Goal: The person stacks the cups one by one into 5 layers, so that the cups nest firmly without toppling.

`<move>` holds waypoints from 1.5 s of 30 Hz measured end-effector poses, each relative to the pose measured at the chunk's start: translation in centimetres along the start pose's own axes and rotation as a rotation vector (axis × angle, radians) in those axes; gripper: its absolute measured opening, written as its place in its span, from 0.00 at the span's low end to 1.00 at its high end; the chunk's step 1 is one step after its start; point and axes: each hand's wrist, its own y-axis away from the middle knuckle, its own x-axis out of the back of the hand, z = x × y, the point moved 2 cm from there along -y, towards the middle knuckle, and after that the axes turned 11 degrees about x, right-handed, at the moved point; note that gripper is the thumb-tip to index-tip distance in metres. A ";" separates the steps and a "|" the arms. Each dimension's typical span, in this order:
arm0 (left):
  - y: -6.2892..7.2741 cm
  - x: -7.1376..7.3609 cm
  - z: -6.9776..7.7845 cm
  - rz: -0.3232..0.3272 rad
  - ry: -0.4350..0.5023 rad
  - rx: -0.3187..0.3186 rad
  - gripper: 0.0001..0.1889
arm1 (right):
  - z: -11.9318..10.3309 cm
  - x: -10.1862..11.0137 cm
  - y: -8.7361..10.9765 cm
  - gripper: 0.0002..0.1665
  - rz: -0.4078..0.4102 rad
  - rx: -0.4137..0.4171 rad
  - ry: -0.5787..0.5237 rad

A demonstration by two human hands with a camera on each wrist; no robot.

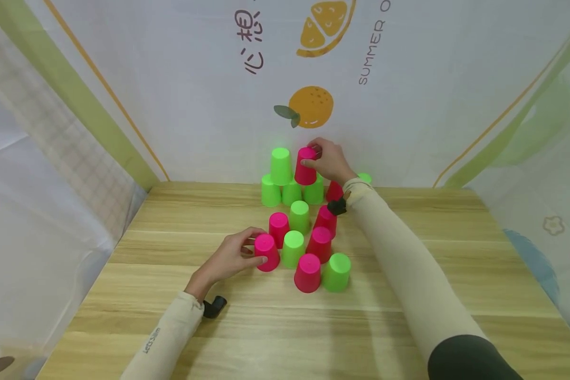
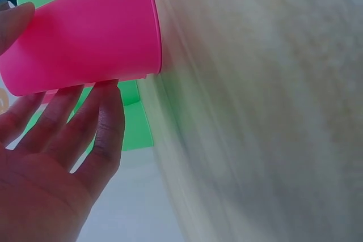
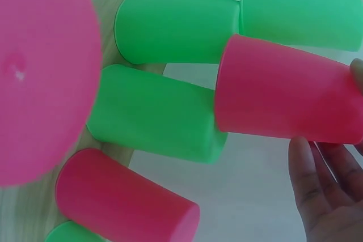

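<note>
My right hand (image 1: 332,161) pinches an upside-down pink cup (image 1: 306,168) between thumb and fingers at the back. That cup's rim meets the top of a green cup (image 3: 156,111) in the right wrist view. Beside it, another green cup (image 1: 281,166) sits on the back row's green cups (image 1: 271,191). Nearer the front, my left hand (image 1: 228,256) holds a second pink cup (image 1: 266,254) by its sides, thumb on one side and fingers on the other. Its rim is right at the tabletop in the left wrist view (image 2: 85,32).
Several more upside-down pink and green cups, such as a green cup (image 1: 293,249) and a pink cup (image 1: 307,273), stand between my arms on the wooden table (image 1: 247,332). A red cup (image 1: 334,192) is partly behind my right wrist. A printed white curtain (image 1: 195,121) hangs behind the table.
</note>
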 end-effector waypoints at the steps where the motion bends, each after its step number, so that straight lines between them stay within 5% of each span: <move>1: 0.0 0.0 0.0 0.002 -0.001 -0.001 0.26 | 0.1 0.0 0.0 0.30 -0.003 -0.007 -0.003; 10: 0.5 0.1 0.2 -0.003 -0.023 -0.016 0.26 | 0.9 0.5 0.8 0.39 -0.036 -0.034 -0.026; 19: 0.8 1.2 1.2 0.031 -0.078 -0.045 0.26 | 2.3 2.1 3.6 0.37 -0.019 -0.050 -0.038; 35: 0.9 2.8 5.6 0.063 -0.157 -0.167 0.28 | 1.6 4.0 9.7 0.29 -0.092 0.095 0.009; 45: -0.3 3.9 8.1 0.076 -0.186 -0.200 0.29 | 1.3 2.4 14.5 0.26 -0.159 0.206 -0.051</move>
